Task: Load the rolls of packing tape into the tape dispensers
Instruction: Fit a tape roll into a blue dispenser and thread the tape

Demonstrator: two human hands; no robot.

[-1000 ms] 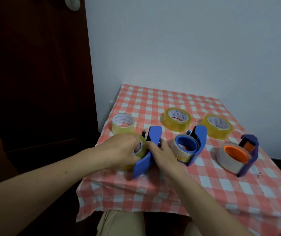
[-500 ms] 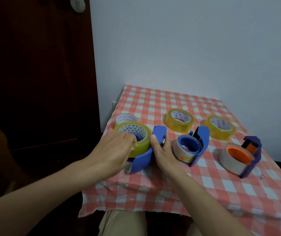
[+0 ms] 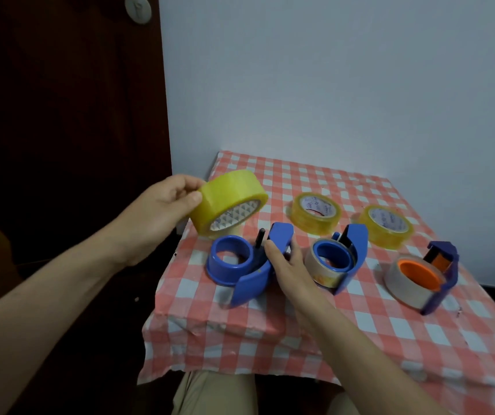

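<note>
Your left hand [image 3: 156,211] pinches the yellow roll [image 3: 228,199], tilted in the air just above the empty dispenser [image 3: 249,283], which your right hand [image 3: 291,265] grips. Level the roll over the hub [image 3: 229,259] just left of your right hand, then press down evenly.

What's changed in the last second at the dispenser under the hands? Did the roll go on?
No. The left hand lifted the yellow roll up off the hub of the blue dispenser and away to the left. It now grips the roll tilted in the air, and the hub is bare. The right hand stayed on the dispenser's handle. The two loaded dispensers and two spare rolls did not move.
</note>
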